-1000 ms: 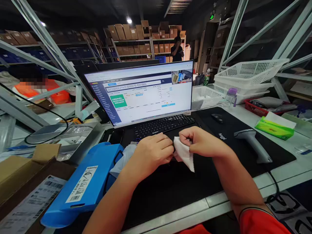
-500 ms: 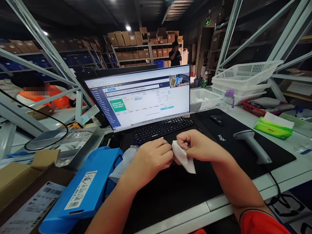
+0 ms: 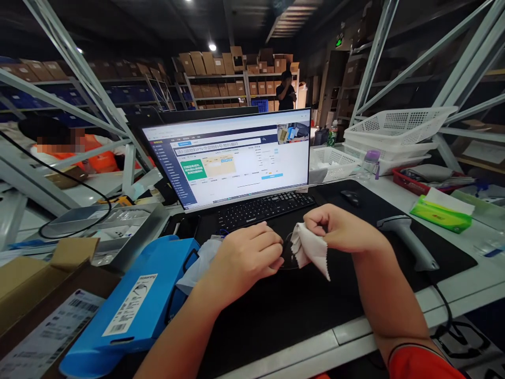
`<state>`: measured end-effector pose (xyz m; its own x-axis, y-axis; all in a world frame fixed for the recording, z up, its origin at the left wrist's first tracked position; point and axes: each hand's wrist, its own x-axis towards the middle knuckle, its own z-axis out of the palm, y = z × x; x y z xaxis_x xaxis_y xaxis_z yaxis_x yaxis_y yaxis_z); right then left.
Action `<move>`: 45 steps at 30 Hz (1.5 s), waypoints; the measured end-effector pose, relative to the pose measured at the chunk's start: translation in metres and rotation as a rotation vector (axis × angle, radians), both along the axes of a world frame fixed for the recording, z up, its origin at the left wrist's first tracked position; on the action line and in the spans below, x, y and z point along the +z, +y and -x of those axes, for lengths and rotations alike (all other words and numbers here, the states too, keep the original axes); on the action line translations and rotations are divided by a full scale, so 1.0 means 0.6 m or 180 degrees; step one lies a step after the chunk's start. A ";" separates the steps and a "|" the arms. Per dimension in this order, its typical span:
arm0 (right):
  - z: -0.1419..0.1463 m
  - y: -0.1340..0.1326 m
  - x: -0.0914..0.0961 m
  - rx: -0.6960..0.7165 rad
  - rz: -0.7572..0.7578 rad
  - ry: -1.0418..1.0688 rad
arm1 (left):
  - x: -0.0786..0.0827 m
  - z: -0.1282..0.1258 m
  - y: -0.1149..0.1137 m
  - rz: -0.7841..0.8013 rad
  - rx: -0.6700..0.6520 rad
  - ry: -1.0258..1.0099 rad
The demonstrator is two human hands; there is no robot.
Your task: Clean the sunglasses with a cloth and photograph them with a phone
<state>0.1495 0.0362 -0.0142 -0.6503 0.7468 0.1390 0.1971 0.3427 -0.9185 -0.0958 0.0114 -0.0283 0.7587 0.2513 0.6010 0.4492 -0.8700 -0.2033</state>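
My left hand [image 3: 246, 258] is closed over a dark, thin-rimmed object [image 3: 287, 256] above the black desk mat [image 3: 300, 305]; it looks like a lens or glasses, but I cannot make it out. My right hand [image 3: 347, 229] pinches a small white cloth [image 3: 313, 250] against that object, with a corner of the cloth hanging down. Both hands hover just in front of the black keyboard [image 3: 264, 208]. Behind it stands a monitor [image 3: 229, 155] showing a form page.
A blue box [image 3: 134, 300] with a barcode label lies at left beside cardboard boxes [image 3: 35, 279]. A grey barcode scanner [image 3: 410, 239], a mouse [image 3: 350, 197], green tissue pack [image 3: 442, 213] and white baskets [image 3: 398, 129] sit at right. One person stands at far shelves [image 3: 286, 92]; another in orange sits at left.
My right hand has moved the cloth slightly right and up, and more of the cloth hangs loose. The dark rim shows between my hands. The screen shows a new yellowish panel.
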 end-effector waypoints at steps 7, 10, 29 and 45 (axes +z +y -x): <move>0.028 -0.010 -0.001 -0.0080 -0.0231 0.0030 | -0.003 0.002 0.002 0.0059 -0.0101 0.0135; -0.001 0.018 -0.002 0.0317 0.0080 0.0231 | 0.009 0.019 0.005 0.0095 -0.0080 -0.0042; 0.018 0.041 -0.019 -0.1148 -0.0090 0.1638 | 0.009 0.054 0.018 -0.0778 0.0732 -0.1765; 0.177 -0.026 -0.098 -0.2153 -0.0513 0.2339 | -0.079 -0.038 0.017 -0.1141 0.1409 -0.1774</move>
